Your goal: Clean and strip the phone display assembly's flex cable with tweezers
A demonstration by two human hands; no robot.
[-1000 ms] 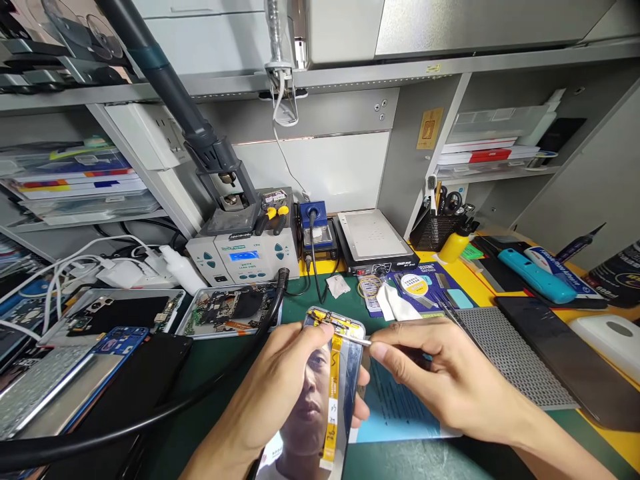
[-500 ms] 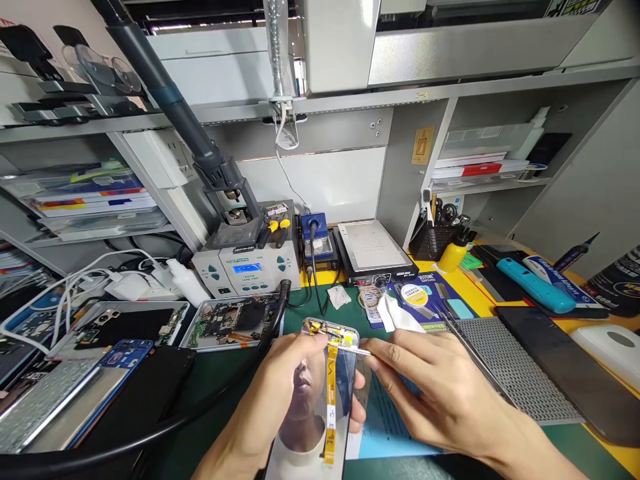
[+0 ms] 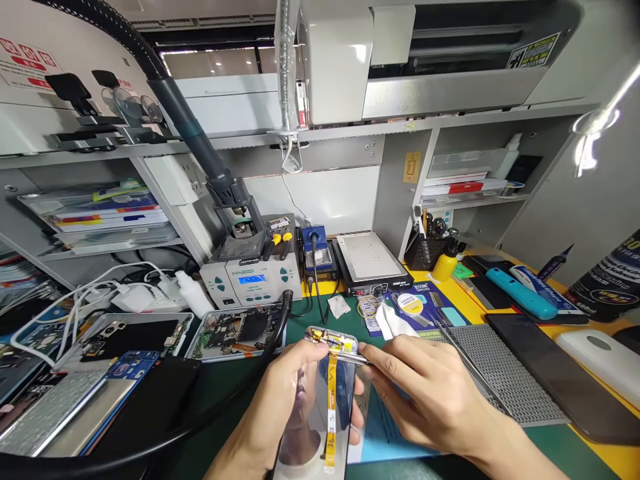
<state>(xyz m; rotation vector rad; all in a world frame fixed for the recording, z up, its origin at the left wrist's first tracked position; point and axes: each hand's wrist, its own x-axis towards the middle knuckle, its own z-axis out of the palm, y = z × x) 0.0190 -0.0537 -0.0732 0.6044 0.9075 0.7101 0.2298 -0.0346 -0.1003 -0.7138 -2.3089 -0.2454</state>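
Left hand (image 3: 273, 393): fingers closed around phone panel (image 3: 313, 427).
Right hand (image 3: 430, 387): fingers pinching slim metal tool (image 3: 350, 358), at panel's top end.
Phone panel: held above green surface (image 3: 225, 387).

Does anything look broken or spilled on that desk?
The shiny device in the left hand looks odd: its top parts are bare, and a yellow ribbon runs down it. Far left of the hose, another device lies open. I can't tell if they're broken. I see no spill.
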